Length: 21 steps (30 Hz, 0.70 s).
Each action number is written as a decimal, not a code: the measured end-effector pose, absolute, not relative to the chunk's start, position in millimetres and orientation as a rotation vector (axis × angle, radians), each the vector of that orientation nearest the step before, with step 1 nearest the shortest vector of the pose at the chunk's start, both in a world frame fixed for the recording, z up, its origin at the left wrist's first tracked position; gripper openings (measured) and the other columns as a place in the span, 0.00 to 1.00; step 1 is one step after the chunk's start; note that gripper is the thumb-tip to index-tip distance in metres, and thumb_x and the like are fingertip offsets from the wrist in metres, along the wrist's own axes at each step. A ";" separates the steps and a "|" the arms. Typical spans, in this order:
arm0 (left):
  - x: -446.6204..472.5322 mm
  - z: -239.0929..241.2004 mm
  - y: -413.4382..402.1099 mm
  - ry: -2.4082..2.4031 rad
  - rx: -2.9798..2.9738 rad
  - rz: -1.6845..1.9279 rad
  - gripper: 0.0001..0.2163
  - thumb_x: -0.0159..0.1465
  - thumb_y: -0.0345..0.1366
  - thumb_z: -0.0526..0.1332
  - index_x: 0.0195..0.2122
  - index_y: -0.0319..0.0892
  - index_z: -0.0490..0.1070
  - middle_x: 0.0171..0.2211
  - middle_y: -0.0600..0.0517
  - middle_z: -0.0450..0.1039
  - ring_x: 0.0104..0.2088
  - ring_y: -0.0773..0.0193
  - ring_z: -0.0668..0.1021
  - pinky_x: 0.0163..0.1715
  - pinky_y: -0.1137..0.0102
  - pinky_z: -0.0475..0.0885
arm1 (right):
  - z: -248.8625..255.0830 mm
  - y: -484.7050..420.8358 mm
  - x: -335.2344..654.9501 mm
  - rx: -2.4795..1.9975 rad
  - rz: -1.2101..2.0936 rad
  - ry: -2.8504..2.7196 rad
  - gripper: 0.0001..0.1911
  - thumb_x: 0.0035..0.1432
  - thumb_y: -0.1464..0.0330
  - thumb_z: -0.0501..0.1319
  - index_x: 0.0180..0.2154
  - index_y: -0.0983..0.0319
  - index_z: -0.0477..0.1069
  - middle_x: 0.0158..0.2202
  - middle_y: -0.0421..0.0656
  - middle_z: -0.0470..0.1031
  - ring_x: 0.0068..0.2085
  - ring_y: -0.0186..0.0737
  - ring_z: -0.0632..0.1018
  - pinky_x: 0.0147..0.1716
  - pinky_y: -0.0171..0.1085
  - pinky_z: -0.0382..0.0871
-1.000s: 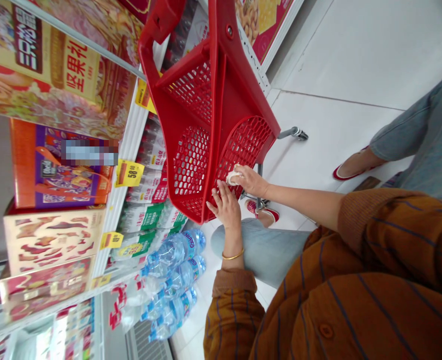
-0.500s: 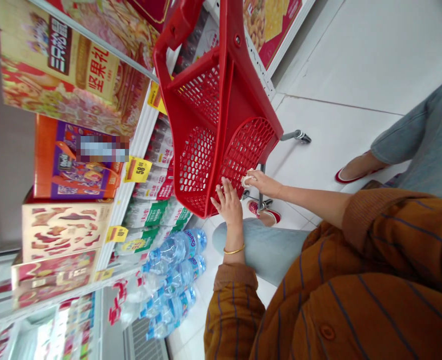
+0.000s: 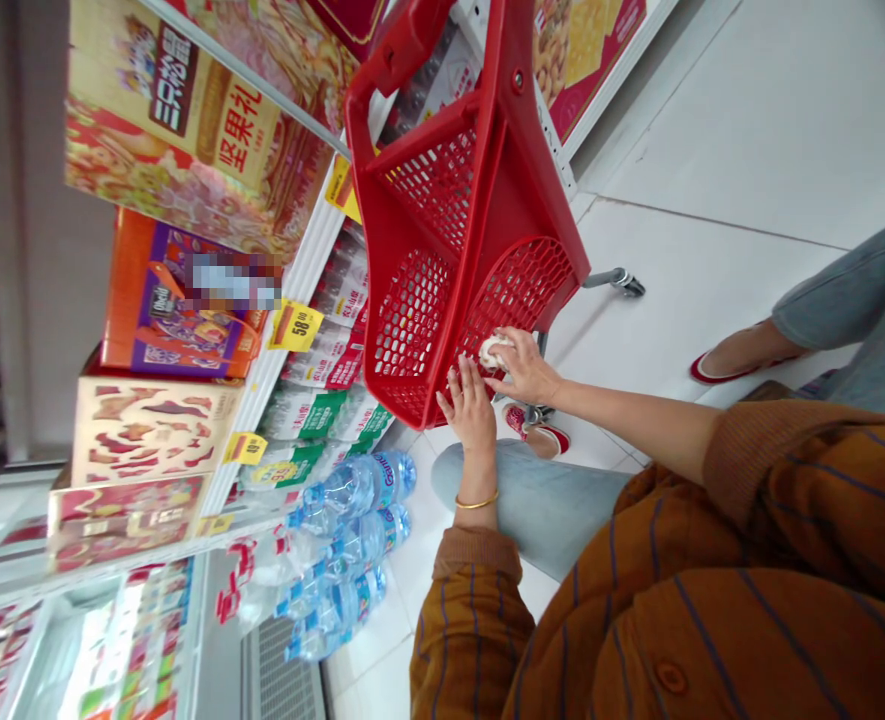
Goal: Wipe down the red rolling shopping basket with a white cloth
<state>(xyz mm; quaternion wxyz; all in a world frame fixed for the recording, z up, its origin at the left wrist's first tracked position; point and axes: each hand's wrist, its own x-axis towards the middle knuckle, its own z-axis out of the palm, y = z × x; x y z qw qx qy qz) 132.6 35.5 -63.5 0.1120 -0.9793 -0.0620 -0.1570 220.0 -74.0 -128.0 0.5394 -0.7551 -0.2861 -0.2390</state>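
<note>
The picture is turned sideways. My left hand [image 3: 472,405], a gold bracelet on its wrist, lies against the near edge of a small red plastic shopping cart [image 3: 482,215] with its fingers stretched out. Close beside it, my right hand [image 3: 524,365] presses a crumpled white wad [image 3: 494,350], perhaps cloth or tissue, to the perforated red panel [image 3: 524,285]. The right fingers curl over the wad and hide part of it. Perforated walls and a smooth rim make up the basket.
Boxed goods [image 3: 202,130] and yellow price tags [image 3: 296,325] line a shelf. Water bottles [image 3: 329,410] stand below it, with blue-capped bottles [image 3: 367,485] on the floor. A cart wheel [image 3: 629,282] rests on white tiles; legs in jeans [image 3: 562,490] and red shoes are nearby.
The right hand has slid over the cart panel toward the left hand, and more of the white wad shows. My left hand stays at the cart's edge. The whole view has shifted slightly.
</note>
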 end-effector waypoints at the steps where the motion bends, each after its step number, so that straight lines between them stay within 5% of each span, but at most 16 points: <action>1: 132.3 -64.2 36.1 -0.184 -2.876 -0.463 0.24 0.71 0.34 0.46 0.67 0.50 0.44 0.67 0.48 0.52 0.68 0.58 0.54 0.67 0.50 0.38 | -130.8 -72.6 219.7 -1.786 -0.570 -0.674 0.20 0.60 0.59 0.59 0.50 0.62 0.65 0.56 0.55 0.57 0.57 0.55 0.64 0.55 0.57 0.63; 6: 128.7 -64.3 38.0 -0.231 -2.896 -0.480 0.23 0.71 0.35 0.46 0.67 0.50 0.48 0.66 0.49 0.53 0.67 0.58 0.55 0.67 0.52 0.40 | -135.2 -73.3 222.5 -1.708 -0.508 -0.689 0.13 0.67 0.67 0.48 0.49 0.61 0.66 0.53 0.53 0.61 0.55 0.48 0.67 0.53 0.53 0.67; 21: 125.3 -58.1 35.1 -0.277 -2.934 -0.454 0.22 0.70 0.33 0.48 0.66 0.48 0.54 0.66 0.47 0.54 0.67 0.57 0.55 0.67 0.52 0.36 | -121.4 -57.8 228.6 -1.788 -0.520 -0.855 0.15 0.67 0.64 0.49 0.48 0.58 0.71 0.51 0.49 0.65 0.53 0.47 0.67 0.54 0.50 0.64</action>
